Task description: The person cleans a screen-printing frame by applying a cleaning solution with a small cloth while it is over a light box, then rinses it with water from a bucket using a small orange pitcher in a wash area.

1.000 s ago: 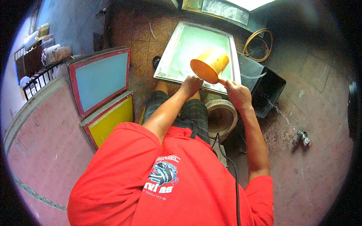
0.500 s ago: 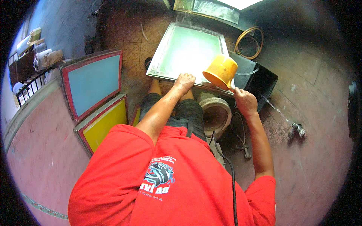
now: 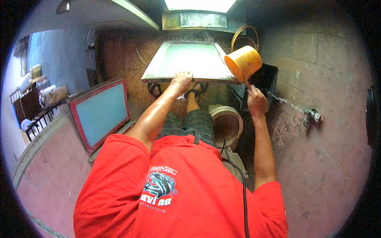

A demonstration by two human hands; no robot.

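A framed screen (image 3: 166,73) with a pale green mesh sits in front of me, tilted so that its surface catches a bright glare. My left hand (image 3: 181,80) is closed over the middle of its near edge. My right hand (image 3: 257,101) grips the handle of an orange-yellow water dipper (image 3: 249,61). The dipper hangs over the screen's right corner with its mouth leaning toward the screen. Whether water is inside it cannot be seen.
Water runs from a wall tap (image 3: 313,115) into a black tub (image 3: 265,79) on the right. A toilet bowl (image 3: 226,125) stands close by my legs. On the left leans a red-edged frame with blue mesh (image 3: 101,115). A coiled hose (image 3: 234,39) hangs beyond the screen.
The view has tilted upward. My right hand and the dipper have moved right relative to the screen, toward its corner and the tub. My left hand still holds the screen's near edge.
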